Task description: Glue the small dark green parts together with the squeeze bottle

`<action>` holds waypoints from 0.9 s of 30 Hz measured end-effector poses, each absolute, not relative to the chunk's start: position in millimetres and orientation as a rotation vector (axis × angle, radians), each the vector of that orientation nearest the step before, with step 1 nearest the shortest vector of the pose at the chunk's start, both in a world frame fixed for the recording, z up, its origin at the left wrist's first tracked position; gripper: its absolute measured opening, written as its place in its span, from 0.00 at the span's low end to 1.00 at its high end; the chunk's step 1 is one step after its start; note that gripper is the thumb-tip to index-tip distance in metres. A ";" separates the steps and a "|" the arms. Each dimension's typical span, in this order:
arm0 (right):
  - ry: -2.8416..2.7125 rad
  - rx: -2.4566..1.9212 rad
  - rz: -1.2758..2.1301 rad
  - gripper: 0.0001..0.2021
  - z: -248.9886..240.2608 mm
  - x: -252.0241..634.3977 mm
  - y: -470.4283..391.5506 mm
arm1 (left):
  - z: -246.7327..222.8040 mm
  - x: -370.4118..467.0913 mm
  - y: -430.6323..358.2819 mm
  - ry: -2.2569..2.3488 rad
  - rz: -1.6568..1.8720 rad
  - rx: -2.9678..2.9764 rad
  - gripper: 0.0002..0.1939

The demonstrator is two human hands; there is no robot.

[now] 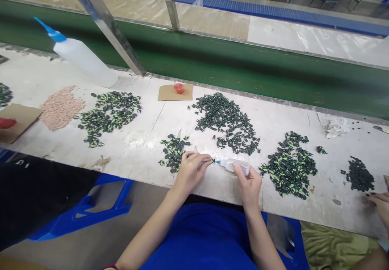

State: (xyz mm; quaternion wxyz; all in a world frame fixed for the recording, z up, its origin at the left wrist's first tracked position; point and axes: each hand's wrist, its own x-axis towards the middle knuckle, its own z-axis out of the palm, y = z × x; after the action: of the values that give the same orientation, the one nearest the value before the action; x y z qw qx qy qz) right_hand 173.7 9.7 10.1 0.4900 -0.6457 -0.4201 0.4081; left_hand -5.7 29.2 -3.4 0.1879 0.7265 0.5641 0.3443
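Note:
My left hand [192,168] is closed, with a small dark-and-green piece [213,161] at its fingertips and what looks like a thin pointed tool between the fingers. In my right hand [249,183] is a small clear bottle [237,165] lying nearly level, its blue tip pointing left, close to that piece. Just left of my left hand lies a small pile of black-and-green pieces [174,151]. Beyond both hands spreads a pile of dark green slim pieces [223,118]. A larger black-and-green pile [293,166] is right of my right hand.
At the left are a large white bottle [85,61], a pink pile [62,107] and another black-and-green pile [111,114]. A red cap [178,88] sits on cardboard [165,93]. A black pile [360,174] is near another person's hand [379,205] at right. A green conveyor [243,75] runs behind.

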 end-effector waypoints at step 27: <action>-0.979 -1.358 0.959 0.20 -2.6 183.5 10.2 | 8.6 -1.6 106.5 1.609 0.844 2.188 0.06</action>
State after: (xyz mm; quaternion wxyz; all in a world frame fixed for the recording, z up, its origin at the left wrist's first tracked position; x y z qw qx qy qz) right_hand 183.5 10.2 -2.6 0.5695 -0.5786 -0.4171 0.4085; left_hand -1.6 106.5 8.6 0.1482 0.7608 0.5596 0.2934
